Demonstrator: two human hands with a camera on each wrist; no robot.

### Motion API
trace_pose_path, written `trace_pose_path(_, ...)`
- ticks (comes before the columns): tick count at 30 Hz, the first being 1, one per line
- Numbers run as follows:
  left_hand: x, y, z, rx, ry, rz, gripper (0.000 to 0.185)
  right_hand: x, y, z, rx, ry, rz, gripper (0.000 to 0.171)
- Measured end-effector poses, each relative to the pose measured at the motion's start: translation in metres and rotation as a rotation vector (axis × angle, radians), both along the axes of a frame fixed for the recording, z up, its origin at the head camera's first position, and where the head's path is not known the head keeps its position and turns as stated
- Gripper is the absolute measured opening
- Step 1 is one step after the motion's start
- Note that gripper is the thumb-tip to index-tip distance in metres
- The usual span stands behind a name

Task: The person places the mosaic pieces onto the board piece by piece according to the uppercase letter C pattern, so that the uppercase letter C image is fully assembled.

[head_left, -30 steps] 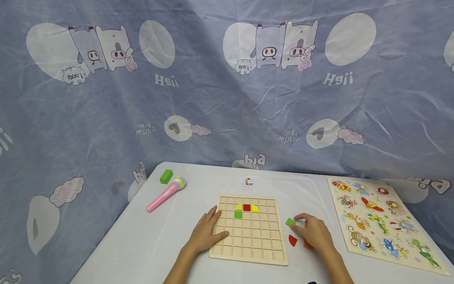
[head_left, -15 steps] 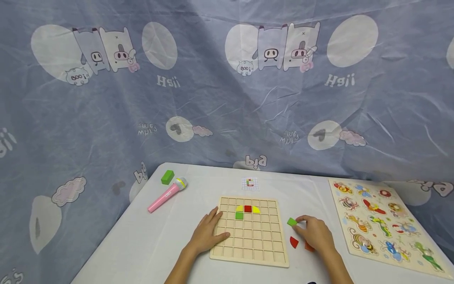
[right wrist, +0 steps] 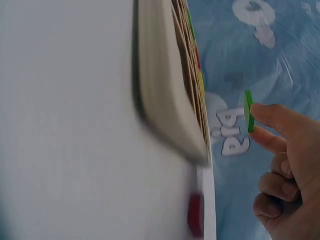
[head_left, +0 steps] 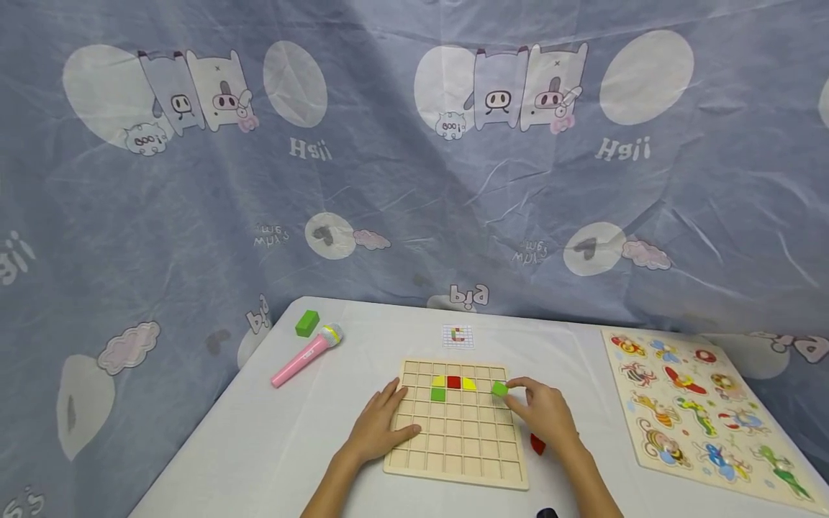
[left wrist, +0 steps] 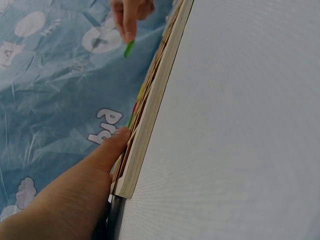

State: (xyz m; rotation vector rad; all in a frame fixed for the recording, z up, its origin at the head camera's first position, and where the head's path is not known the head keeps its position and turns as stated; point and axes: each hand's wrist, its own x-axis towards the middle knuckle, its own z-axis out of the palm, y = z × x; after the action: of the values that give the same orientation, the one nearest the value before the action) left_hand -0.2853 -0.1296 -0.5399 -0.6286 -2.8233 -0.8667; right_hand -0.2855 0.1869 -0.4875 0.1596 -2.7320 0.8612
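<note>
You've got a blue pig-print sheet [head_left: 414,180] hung behind a white tabletop [head_left: 259,446], and on the right of that sits an animal puzzle [head_left: 696,410] well apart from the rest. In the middle is the grid board [head_left: 460,432], a wooden tray of square cells, with a yellow piece, a red piece [head_left: 453,381] and another yellow in a row near its far edge and a green square [head_left: 437,394] just under the left yellow one. Your left hand [head_left: 378,424] lies flat on the board's left edge, fingers spread and relaxed, thumb along the rim; the left wrist view shows the thumb [left wrist: 112,147] pressed against the board's side. Your right hand [head_left: 544,414] is over the board's right side, grip pinching a green tile [head_left: 499,389] between thumb and forefinger, and the right wrist view shows that tile [right wrist: 248,118] held on edge, up off the board. Over on the far left corner there's a pink microphone [head_left: 304,355] with a green block [head_left: 307,323] just beside its head. A small pattern card [head_left: 457,335] lies just past the board, and a red quarter piece [head_left: 537,444] sits on the tabletop right by your right wrist.
</note>
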Motion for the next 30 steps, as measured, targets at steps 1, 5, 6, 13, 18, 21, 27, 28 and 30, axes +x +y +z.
trace_pose_path(1,0.000,0.000,-0.001,0.000,-0.002,0.000,0.082,0.000,-0.007,0.000,0.000,-0.008,0.014,0.031)
trace_pose_path(5,-0.001,0.001,-0.003,-0.002,-0.009,0.005,0.084,-0.001,-0.034,0.002,-0.012,-0.025,0.078,0.029)
trace_pose_path(6,-0.001,0.001,-0.003,0.000,-0.008,0.005,0.083,-0.001,-0.040,0.001,-0.014,-0.028,0.095,0.028)
trace_pose_path(13,-0.001,0.001,-0.001,0.001,-0.009,0.012,0.083,-0.001,-0.076,-0.005,-0.008,-0.016,0.211,0.025)
trace_pose_path(18,-0.001,0.002,-0.004,-0.007,-0.008,0.009,0.082,-0.002,-0.086,-0.014,0.053,-0.013,0.231,0.024)
trace_pose_path(21,-0.001,0.002,-0.004,-0.005,0.011,0.005,0.081,-0.002,-0.088,-0.017,0.075,-0.004,0.228,0.023)
trace_pose_path(27,-0.001,0.001,-0.003,-0.010,0.013,0.013,0.082,-0.003,-0.089,-0.019,0.070,-0.014,0.233,0.023)
trace_pose_path(28,-0.001,0.001,-0.003,-0.011,0.013,0.012,0.082,-0.004,-0.090,-0.019,0.069,-0.015,0.233,0.023)
trace_pose_path(30,-0.002,0.000,-0.003,-0.017,0.010,0.015,0.082,-0.004,-0.090,-0.019,0.064,-0.017,0.240,0.024)
